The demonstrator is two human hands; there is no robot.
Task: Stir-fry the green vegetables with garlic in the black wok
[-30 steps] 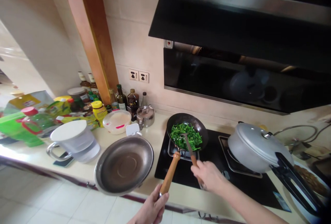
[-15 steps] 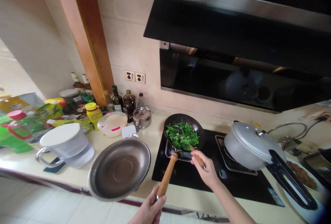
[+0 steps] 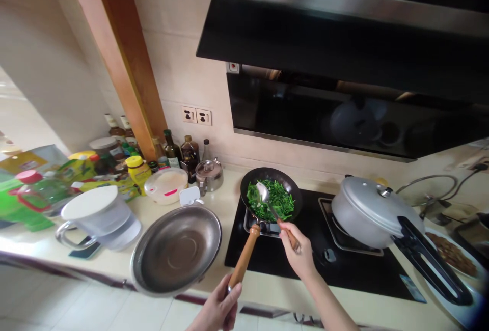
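Note:
My left hand [image 3: 220, 304] is wrapped round the wooden handle [image 3: 245, 257] of a dark wok [image 3: 292, 184] on the left burner. Chopped green leafy vegetables [image 3: 280, 198] lie in the wok. In my right hand [image 3: 300, 250] is the wooden grip of a metal serving spoon [image 3: 263, 192]. Its bowl shows over the greens, towards the wok's left side; whether it touches them I cannot tell. The fingers of both hands are closed.
An empty frying pan [image 3: 178, 249] rests left of the black cooktop [image 3: 267, 265]. A pressure cooker [image 3: 367, 214] sits on the right burner, its long black handle [image 3: 431, 265] reaching forward. A water pitcher [image 3: 103, 216] and several bottles stand left. The range hood [image 3: 324, 56] overhangs the stove.
The spoon's bowl has come up from among the greens and now shows plainly. My right hand has shifted slightly. My left hand keeps its grip on the wok handle.

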